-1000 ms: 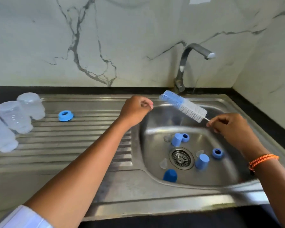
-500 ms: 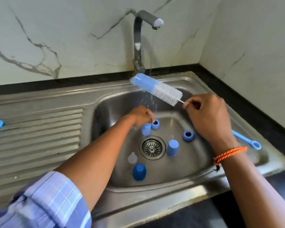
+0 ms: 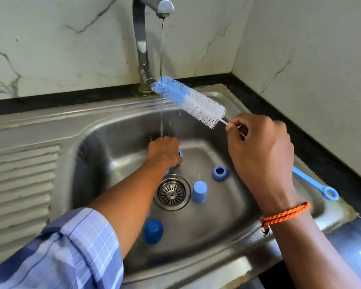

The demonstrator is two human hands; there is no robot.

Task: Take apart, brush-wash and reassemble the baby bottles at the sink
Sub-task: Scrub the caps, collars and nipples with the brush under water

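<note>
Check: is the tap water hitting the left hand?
Touching. The head view shows the water stream ending on the back of the left hand, with droplets splashing around it.

Bare basin floor lies between the light cap (image 3: pixel 199 191) and dark cap (image 3: pixel 153 231); the brush (image 3: pixel 189 101) crosses above.

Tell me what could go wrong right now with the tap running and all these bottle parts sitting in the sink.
1. The left hand reaches down among the loose parts under the stream; a wet grip might slip.
2. The light blue cap stands right beside the drain, so a nudge or the water could roll it onto the strainer.
3. The right hand pinches the bottle brush by its thin wire, so it may wobble and flick water.
</note>
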